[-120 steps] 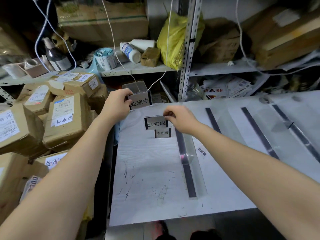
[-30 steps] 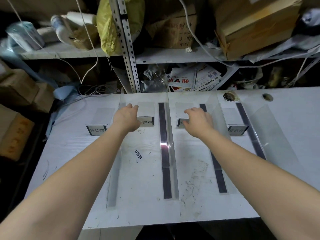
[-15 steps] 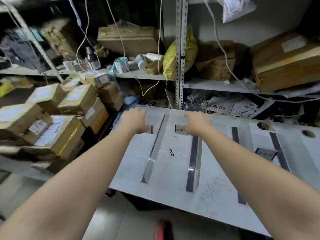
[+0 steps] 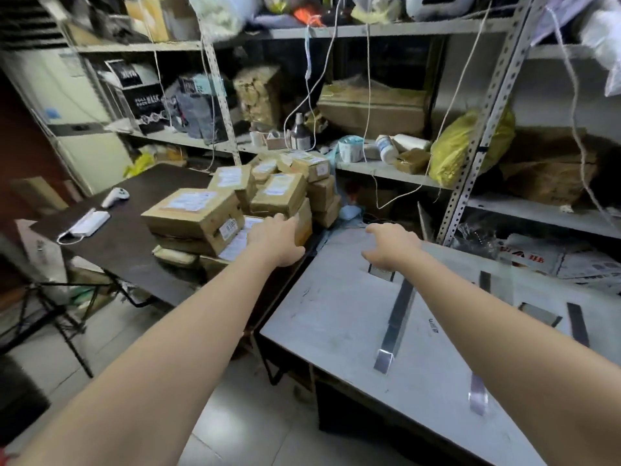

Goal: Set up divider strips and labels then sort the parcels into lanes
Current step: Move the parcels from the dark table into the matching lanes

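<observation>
A pile of brown cardboard parcels (image 4: 215,213) with white labels sits on the dark table (image 4: 134,243) at left. My left hand (image 4: 277,240) reaches out to the pile's right side, fingers spread, against a parcel's edge; no grip shows. My right hand (image 4: 391,247) hovers open over the far left corner of the white table (image 4: 329,317). Clear divider strips (image 4: 396,317) with dark bands lie in rows on the white table. Small label stands (image 4: 381,272) sit near the strips' far ends, one partly hidden by my right wrist.
Metal shelving (image 4: 470,156) behind holds boxes, a yellow bag (image 4: 470,146), bottles and hanging cords. A white device (image 4: 84,223) and a controller (image 4: 116,196) lie on the dark table. A black stand (image 4: 50,304) is on the tiled floor at left.
My view has swung left from the white table to the parcel pile. Both hands left the label stands; the left now reaches the parcels, the right hangs over the table corner.
</observation>
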A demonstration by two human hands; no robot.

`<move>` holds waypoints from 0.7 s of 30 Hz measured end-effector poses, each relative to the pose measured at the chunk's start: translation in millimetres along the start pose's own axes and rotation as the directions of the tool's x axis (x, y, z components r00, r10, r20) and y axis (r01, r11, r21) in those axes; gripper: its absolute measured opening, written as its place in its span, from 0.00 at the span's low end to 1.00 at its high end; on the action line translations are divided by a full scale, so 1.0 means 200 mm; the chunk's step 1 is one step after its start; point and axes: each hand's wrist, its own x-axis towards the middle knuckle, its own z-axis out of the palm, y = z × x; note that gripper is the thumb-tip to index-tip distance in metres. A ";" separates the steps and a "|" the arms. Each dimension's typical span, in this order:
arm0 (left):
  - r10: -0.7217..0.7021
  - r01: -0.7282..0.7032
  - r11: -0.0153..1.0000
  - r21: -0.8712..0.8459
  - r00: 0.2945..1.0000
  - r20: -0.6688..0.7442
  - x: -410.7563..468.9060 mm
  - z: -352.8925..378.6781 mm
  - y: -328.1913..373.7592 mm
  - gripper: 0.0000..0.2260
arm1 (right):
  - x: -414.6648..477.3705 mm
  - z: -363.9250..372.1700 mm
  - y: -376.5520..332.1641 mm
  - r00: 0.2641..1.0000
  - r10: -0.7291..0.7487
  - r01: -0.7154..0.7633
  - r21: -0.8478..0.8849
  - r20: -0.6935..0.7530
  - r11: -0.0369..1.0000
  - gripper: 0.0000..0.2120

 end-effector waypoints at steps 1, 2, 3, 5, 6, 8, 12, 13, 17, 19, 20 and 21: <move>-0.006 0.006 1.000 -0.012 1.000 -0.008 -0.01 -0.01 -0.09 0.28 | 0.02 0.00 -0.10 1.000 -0.004 0.004 0.010 -0.008 1.000 0.27; -0.009 0.009 1.000 -0.021 1.000 -0.021 -0.02 -0.03 -0.18 0.28 | 0.04 0.00 -0.19 1.000 -0.007 0.008 0.025 -0.018 1.000 0.27; -0.011 0.010 1.000 -0.028 0.999 -0.034 -0.02 -0.04 -0.27 0.28 | 0.06 -0.01 -0.29 0.999 -0.014 0.015 0.042 -0.029 0.999 0.27; -0.018 0.015 0.999 -0.051 0.998 -0.060 -0.02 -0.07 -0.45 0.28 | 0.10 -0.02 -0.48 0.997 -0.044 0.049 0.082 -0.061 0.995 0.26; -0.025 0.020 0.997 -0.074 0.997 -0.071 -0.01 -0.09 -0.54 0.27 | 0.11 -0.02 -0.57 0.995 -0.058 0.066 0.103 -0.080 0.992 0.26; -0.045 0.032 0.991 -0.130 0.994 -0.102 -0.01 -0.12 -0.70 0.26 | 0.15 -0.03 -0.76 0.990 -0.073 0.092 0.157 -0.123 0.983 0.24; -0.105 0.081 0.987 -0.137 0.979 -0.177 0.02 -0.16 -0.99 0.24 | 0.23 0.00 -1.10 0.986 -0.070 0.112 0.279 -0.154 0.954 0.26; -0.131 0.107 0.984 -0.142 0.975 -0.178 0.03 -0.15 -1.06 0.24 | 0.26 0.01 -1.18 0.985 -0.073 0.120 0.318 -0.155 0.941 0.26; -0.288 0.257 0.937 -0.238 0.951 -0.108 0.10 -0.07 -1.37 0.20 | 0.38 0.06 -1.43 0.987 -0.036 0.110 0.495 -0.158 0.862 0.22; -0.355 0.321 0.887 -0.331 0.934 -0.045 0.14 0.00 -1.50 0.23 | 0.47 0.11 -1.53 0.989 0.033 0.055 0.571 -0.142 0.819 0.19; -0.377 0.346 0.861 -0.374 0.926 -0.011 0.16 0.03 -1.56 0.25 | 0.50 0.14 -1.56 0.990 0.066 0.022 0.605 -0.123 0.796 0.19; -0.392 0.364 0.832 -0.418 0.920 0.020 0.18 0.06 -1.61 0.28 | 0.53 0.17 -1.59 0.991 0.093 -0.009 0.636 -0.099 0.772 0.19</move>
